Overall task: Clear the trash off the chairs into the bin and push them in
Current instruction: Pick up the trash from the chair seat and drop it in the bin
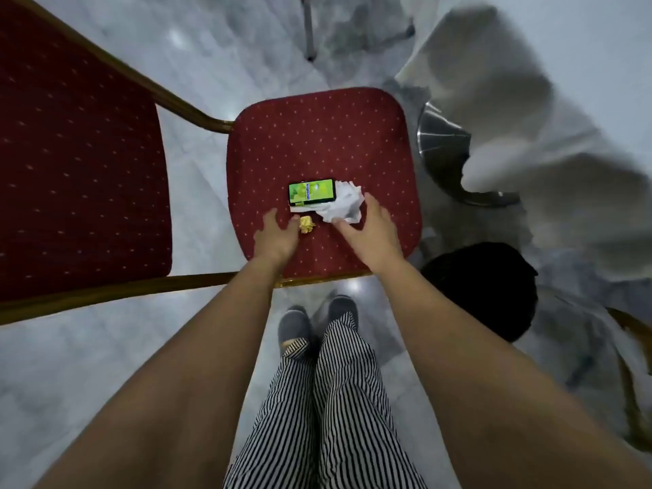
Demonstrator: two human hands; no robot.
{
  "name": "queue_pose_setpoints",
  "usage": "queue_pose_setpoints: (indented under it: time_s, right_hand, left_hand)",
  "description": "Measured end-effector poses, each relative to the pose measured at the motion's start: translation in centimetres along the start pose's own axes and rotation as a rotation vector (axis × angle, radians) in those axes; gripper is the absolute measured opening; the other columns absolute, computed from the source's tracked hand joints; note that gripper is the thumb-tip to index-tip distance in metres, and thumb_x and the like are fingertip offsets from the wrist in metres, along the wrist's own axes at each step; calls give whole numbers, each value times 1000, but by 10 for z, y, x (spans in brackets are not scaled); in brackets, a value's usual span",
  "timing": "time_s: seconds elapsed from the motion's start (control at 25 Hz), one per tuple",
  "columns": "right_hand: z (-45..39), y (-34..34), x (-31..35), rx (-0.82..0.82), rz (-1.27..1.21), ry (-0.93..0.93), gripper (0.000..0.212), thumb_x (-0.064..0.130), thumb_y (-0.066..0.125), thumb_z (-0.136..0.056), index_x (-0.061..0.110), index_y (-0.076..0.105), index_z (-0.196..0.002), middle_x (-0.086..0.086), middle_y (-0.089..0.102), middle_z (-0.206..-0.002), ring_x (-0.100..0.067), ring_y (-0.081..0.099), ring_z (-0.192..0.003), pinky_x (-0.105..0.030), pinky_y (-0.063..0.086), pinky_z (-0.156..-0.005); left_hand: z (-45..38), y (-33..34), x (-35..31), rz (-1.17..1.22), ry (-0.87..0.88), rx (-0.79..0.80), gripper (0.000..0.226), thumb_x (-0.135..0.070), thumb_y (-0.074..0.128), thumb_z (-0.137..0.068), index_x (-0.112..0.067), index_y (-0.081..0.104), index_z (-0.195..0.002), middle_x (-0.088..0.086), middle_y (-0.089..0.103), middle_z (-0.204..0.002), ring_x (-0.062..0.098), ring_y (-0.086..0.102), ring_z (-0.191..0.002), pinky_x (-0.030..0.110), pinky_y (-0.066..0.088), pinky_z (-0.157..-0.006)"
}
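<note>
Striped trousers point(338, 400), cut off below.

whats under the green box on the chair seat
The green box lies partly on white paper; a strip shows along its near edge and crumples out to its right. What lies beneath its middle is hidden.

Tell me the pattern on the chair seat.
Dark red chair seat with small pale dots, in the head view.
</note>
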State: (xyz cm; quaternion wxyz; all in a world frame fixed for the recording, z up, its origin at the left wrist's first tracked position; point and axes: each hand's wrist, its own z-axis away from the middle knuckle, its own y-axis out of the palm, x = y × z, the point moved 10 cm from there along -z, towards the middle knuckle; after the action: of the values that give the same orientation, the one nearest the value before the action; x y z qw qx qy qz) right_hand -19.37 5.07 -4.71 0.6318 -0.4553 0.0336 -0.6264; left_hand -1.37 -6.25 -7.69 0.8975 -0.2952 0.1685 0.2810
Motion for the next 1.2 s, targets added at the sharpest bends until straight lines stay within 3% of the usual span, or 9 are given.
queue_pose_setpoints:
  time_s: [0.12, 0.36, 0.52, 0.6, 0.68, 0.8, 1.08, 1.2]
  right_hand:
    - [-41, 5, 6, -42, 69, -21, 86, 61, 59, -85, 27, 22, -155, -7, 30, -157, -31, 31, -141, -48, 34, -111]
    - [-90, 37, 18, -17, 165, -58, 79, 65, 57, -85, 37, 27, -153, -8, 32, -146, -29, 31, -134, -42, 42, -98]
    - [-108, 53, 36, 12, 145, -116, 59, 49, 62, -88, 34, 46, -143, -8, 36, -135, -28, 41, -122, -33, 41, -96]
    - [-108, 66, 37, 44, 83, -119, 48, 31, 64, -89, 28, 54, -136, -8, 38, -130, -29, 49, -115, -30, 44, -94]
    - [-106, 70, 33, 44, -21, -111, 42, 18, 64, -87, 25, 58, -128, -9, 42, -124, -29, 57, -105, -31, 48, -90]
    - [-96, 72, 25, 62, -124, -100, 43, 11, 65, -86, 22, 57, -126, -10, 49, -120, -20, 57, -88, -21, 40, -75]
    - [-63, 50, -9, -10, -283, -53, 43, 10, 67, -86, 23, 58, -125, -8, 55, -120, -17, 55, -93, -21, 38, -75]
    - [-32, 22, -47, -103, -349, 1, 41, 13, 68, -85, 23, 59, -124, -8, 59, -119, -16, 55, -95, -24, 41, -81]
  left_hand:
    - [-30, 17, 3, 140, -57, 20, 62, -57, 45, -93, -43, 23, -150, 10, 32, -154, 36, 48, -127, 51, 55, -88]
    - [-72, 37, 0, 263, -126, 13, 60, -60, 45, -93, -48, 26, -149, 7, 27, -157, 32, 50, -123, 47, 61, -72]
    - [-88, 45, -9, 424, -138, 11, 52, -55, 47, -93, -42, 39, -142, 8, 43, -145, 28, 63, -108, 35, 59, -52]
    - [-94, 50, -9, 501, -143, 7, 48, -51, 50, -91, -36, 44, -136, 10, 51, -137, 29, 68, -101, 38, 60, -57]
    - [-97, 51, -6, 541, -153, -25, 46, -51, 53, -86, -33, 49, -128, 11, 54, -132, 30, 66, -104, 45, 61, -76]
    - [-94, 52, -3, 563, -145, -37, 37, -44, 52, -93, -23, 53, -123, 11, 62, -126, 30, 66, -108, 47, 56, -92]
    - [-54, 75, -8, 568, -103, -10, 34, -33, 47, -100, -17, 53, -130, 11, 65, -121, 29, 65, -109, 45, 56, -90]
    - [-17, 102, -17, 497, -22, 71, 33, -33, 46, -100, -16, 57, -126, 10, 67, -119, 26, 66, -104, 44, 55, -93]
